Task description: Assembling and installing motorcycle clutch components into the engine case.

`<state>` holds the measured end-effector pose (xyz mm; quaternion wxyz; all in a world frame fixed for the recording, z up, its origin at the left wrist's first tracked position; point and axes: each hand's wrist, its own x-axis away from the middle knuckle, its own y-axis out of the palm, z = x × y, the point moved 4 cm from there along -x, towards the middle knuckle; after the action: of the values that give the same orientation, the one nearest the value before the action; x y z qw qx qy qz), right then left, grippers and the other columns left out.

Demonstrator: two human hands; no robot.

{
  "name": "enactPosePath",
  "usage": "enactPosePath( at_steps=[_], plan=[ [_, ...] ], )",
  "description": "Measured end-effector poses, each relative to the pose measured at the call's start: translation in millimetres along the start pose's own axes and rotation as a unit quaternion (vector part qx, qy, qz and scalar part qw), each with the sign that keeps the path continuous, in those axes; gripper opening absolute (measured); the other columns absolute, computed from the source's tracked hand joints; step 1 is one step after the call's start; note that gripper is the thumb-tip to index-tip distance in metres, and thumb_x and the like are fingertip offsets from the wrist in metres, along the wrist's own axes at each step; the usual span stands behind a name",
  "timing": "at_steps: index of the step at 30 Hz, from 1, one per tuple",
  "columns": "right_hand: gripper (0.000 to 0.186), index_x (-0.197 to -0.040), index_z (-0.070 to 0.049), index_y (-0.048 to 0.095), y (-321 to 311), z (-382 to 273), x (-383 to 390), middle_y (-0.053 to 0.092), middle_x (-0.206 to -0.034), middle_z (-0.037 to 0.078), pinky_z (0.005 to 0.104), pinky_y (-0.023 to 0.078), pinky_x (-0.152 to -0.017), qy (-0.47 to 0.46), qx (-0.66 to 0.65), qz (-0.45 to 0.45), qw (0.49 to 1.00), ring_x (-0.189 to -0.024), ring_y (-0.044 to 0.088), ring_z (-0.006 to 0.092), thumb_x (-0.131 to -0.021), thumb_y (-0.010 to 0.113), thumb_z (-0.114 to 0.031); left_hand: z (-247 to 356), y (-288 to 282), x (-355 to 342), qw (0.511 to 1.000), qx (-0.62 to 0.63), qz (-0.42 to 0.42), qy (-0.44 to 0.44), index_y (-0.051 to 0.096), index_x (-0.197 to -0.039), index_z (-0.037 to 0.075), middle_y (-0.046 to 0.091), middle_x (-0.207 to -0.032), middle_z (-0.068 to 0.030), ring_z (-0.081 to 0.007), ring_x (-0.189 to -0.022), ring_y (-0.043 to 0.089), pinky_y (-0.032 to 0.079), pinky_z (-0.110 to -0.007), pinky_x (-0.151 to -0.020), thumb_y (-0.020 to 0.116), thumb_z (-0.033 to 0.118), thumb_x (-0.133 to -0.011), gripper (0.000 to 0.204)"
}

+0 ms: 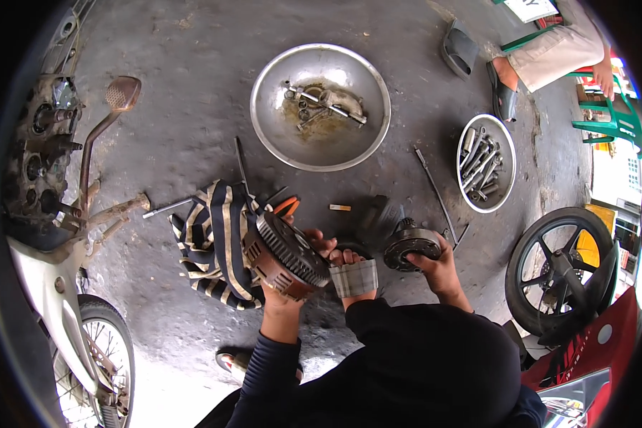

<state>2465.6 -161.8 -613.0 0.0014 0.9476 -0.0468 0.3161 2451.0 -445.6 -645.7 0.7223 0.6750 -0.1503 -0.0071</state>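
My left hand [282, 302] is closed round the rim of a clutch basket [289, 250], a coppery slotted drum with a dark ring gear. It is tilted, gear side towards the right. In my right hand [446, 274] is a dark, round clutch hub [411, 250], the thumb lying over its near face. The two parts are apart. Between them is my foot in a sandal with a plaid strap [354, 278]. Beside the basket a black-and-tan striped cloth [225, 239] lies crumpled on the floor. Something orange [287, 206] shows just behind the basket.
A large metal basin [321, 153] with tools and parts stands ahead. Right of it are a smaller bowl [486, 203] of sockets and wrenches and a long rod [435, 189]. An engine with a pedal [124, 94] is left; a loose wheel [560, 271] right. A seated person's leg [555, 57] is far right.
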Motion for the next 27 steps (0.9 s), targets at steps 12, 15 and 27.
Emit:
enactPosePath(
  at_steps=[12, 15, 27],
  plan=[
    [0.041, -0.118, 0.003, 0.059, -31, 10, -4, 0.07, -0.105, 0.01, 0.0335, 0.053, -0.09, -0.056, -0.195, 0.15, 0.968, -0.096, 0.067, 0.0192, -0.079, 0.072, 0.003, 11, 34, -93, 0.838, -0.52, 0.103, -0.126, 0.062, -0.119, -0.004, 0.069, -0.106, -0.0076, -0.0185, -0.094, 0.067, 0.052, -0.029, -0.085, 0.065, 0.0, -0.076, 0.043],
    [0.039, -0.116, 0.003, 0.059, -57, 10, 8, 0.07, -0.104, 0.01, 0.0332, 0.054, -0.089, -0.065, -0.196, 0.207, 0.956, -0.095, 0.067, 0.0193, -0.079, 0.072, 0.002, -37, 34, -102, 0.742, -0.654, 0.039, -0.145, 0.065, -0.109, -0.007, 0.072, -0.096, -0.0158, -0.0196, -0.088, 0.069, 0.052, -0.03, -0.082, 0.068, 0.009, -0.075, 0.038],
    [0.039, -0.119, 0.004, 0.059, -99, 10, 30, 0.069, -0.106, 0.012, 0.036, 0.053, -0.09, -0.113, -0.205, 0.268, 0.935, -0.096, 0.067, 0.023, -0.081, 0.067, -0.002, -107, 40, -107, 0.374, -0.915, -0.044, -0.142, 0.063, -0.124, -0.002, 0.066, -0.106, -0.0278, -0.0392, -0.1, 0.066, 0.053, -0.044, -0.088, 0.077, 0.039, -0.068, 0.071]
  ],
)
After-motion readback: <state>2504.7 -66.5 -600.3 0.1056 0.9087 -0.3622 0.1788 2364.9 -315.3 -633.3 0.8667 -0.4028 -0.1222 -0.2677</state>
